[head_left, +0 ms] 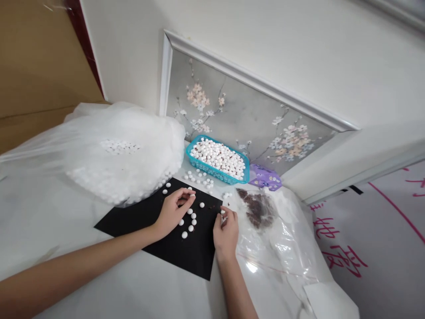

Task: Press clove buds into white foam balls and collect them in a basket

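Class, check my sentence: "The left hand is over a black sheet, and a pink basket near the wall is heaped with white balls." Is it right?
Not quite: the basket is blue, not pink, as the head view shows. The left hand is over a black sheet, and white balls fill the basket near the wall.

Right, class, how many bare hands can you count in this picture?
2: the left hand is over the black sheet, and the right hand is at that sheet's right edge. Neither is fully hidden, though some fingers are partly covered.
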`<act>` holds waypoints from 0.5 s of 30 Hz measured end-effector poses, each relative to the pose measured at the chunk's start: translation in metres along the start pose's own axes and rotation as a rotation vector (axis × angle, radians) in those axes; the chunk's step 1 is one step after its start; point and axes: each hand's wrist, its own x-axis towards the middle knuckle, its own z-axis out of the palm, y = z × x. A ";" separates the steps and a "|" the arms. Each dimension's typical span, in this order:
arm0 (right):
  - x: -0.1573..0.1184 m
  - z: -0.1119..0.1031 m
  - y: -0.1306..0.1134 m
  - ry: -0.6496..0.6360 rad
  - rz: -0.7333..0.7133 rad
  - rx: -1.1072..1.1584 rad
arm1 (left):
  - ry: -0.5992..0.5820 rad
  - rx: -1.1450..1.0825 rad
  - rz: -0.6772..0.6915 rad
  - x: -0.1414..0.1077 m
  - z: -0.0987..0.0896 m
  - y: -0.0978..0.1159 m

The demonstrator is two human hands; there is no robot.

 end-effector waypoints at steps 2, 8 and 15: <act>0.001 0.000 0.002 -0.035 -0.030 -0.040 | -0.002 -0.003 0.007 0.000 0.000 -0.001; 0.001 0.005 -0.006 -0.141 -0.123 -0.178 | -0.006 0.023 0.061 0.000 0.001 -0.002; -0.002 0.000 -0.006 -0.138 -0.145 -0.074 | -0.038 0.025 0.037 -0.001 0.002 0.002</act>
